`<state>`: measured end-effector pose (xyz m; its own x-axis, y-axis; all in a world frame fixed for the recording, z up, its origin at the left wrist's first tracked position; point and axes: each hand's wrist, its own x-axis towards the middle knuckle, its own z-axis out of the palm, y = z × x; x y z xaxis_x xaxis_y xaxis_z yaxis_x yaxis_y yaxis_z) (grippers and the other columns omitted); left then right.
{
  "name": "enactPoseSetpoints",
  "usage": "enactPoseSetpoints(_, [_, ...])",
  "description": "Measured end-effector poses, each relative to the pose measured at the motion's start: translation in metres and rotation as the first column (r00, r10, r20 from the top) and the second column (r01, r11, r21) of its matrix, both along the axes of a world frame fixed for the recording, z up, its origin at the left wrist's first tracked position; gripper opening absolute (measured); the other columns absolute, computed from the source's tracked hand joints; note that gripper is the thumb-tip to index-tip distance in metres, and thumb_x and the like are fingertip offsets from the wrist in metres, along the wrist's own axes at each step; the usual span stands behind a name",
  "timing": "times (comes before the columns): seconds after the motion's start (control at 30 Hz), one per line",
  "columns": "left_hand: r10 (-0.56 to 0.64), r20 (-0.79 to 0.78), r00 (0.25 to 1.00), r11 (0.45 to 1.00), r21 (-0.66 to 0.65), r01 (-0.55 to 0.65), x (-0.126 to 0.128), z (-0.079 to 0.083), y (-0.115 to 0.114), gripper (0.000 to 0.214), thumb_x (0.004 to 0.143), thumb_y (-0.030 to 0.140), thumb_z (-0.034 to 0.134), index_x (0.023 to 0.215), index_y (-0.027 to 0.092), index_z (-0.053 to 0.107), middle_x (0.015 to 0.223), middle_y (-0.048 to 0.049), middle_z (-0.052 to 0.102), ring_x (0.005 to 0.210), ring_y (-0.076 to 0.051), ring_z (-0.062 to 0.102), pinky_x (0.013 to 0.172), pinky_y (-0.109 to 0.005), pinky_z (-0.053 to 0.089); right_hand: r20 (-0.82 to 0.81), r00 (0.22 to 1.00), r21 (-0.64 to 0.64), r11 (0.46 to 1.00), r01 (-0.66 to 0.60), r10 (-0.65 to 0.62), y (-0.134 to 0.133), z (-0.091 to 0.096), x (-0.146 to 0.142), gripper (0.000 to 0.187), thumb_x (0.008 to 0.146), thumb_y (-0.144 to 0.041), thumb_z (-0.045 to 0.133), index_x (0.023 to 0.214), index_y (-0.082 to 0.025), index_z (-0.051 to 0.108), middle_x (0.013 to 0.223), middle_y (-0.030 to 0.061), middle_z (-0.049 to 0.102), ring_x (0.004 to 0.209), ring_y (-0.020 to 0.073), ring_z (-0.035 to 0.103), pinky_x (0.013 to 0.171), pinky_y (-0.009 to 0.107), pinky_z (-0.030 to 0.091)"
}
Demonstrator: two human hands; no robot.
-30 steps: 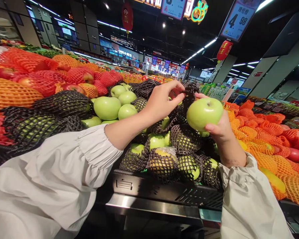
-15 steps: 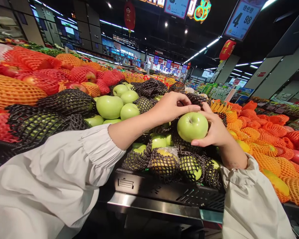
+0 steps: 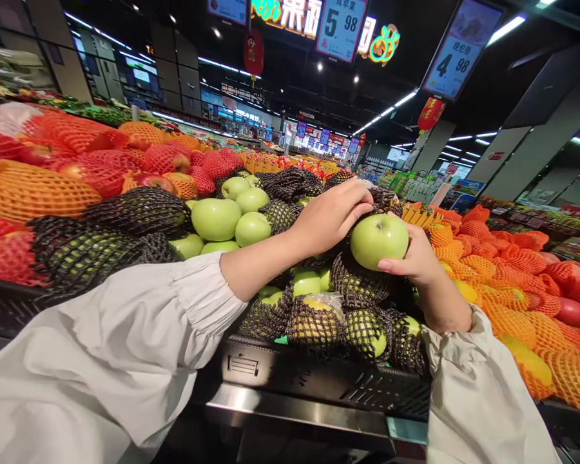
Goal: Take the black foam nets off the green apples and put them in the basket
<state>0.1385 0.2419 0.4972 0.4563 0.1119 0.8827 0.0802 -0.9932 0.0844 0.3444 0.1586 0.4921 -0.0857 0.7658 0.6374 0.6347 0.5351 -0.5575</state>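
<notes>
My right hand (image 3: 418, 261) cups a bare green apple (image 3: 379, 240) from the right, just above the netted apples in the black crate (image 3: 319, 380). My left hand (image 3: 331, 216) reaches across from the left, fingers curled, its fingertips touching the top of that apple and a black foam net (image 3: 384, 200) behind it. Whether the left fingers pinch the net I cannot tell for sure. Under both hands lie green apples wrapped in black netting (image 3: 360, 283). Both arms wear white sleeves.
Bare green apples (image 3: 216, 218) sit further left among black nets. Red and orange netted fruit (image 3: 53, 167) fills the left display; orange netted fruit (image 3: 526, 290) fills the right. Price signs (image 3: 341, 26) hang overhead. A steel shelf edge (image 3: 294, 409) runs below the crate.
The right hand lowered the apple from chest height toward the pile, then shifted it slightly right. The left hand came down with the black net onto the pile behind the apple.
</notes>
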Motion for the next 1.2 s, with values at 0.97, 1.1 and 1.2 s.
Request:
enactPoseSetpoints(0.97, [-0.125,-0.152,0.98,0.959,0.235,0.159,0.012,-0.014,-0.004,0.044,0.085,0.04,0.071,0.117,0.019,0.048,0.143,-0.021,0.047,0.136,-0.035,0.042,0.111,-0.056,0.042,-0.271,0.954,-0.044,0.991,0.124,-0.131,0.007,-0.01,-0.014,0.055,0.062,-0.057,0.084,0.099,-0.024,0.059,0.098,0.002,0.065,0.091,0.0233,0.06,0.087,0.041,0.053])
enactPoseSetpoints(1.1, [-0.026,-0.083,0.996,0.968,0.246,0.046,0.014,-0.015,0.002,0.043,0.085,0.02,0.064,0.122,0.018,0.042,0.142,-0.022,0.047,0.133,-0.034,0.044,0.108,-0.055,0.043,-0.323,0.945,-0.164,0.98,-0.116,0.058,0.0,-0.011,-0.026,0.045,0.076,-0.058,0.075,0.105,-0.027,0.059,0.107,0.0025,0.065,0.102,0.0225,0.062,0.088,0.037,0.055])
enactPoseSetpoints(1.2, [-0.018,-0.054,0.998,0.971,0.238,0.031,0.01,-0.011,0.004,0.047,0.084,0.018,0.063,0.124,0.019,0.04,0.139,-0.0199,0.049,0.131,-0.033,0.047,0.108,-0.054,0.043,-0.444,0.894,-0.163,0.976,-0.146,0.06,0.001,-0.007,-0.022,0.04,0.076,-0.055,0.071,0.104,-0.028,0.058,0.105,0.0016,0.063,0.095,0.0207,0.063,0.076,0.034,0.057])
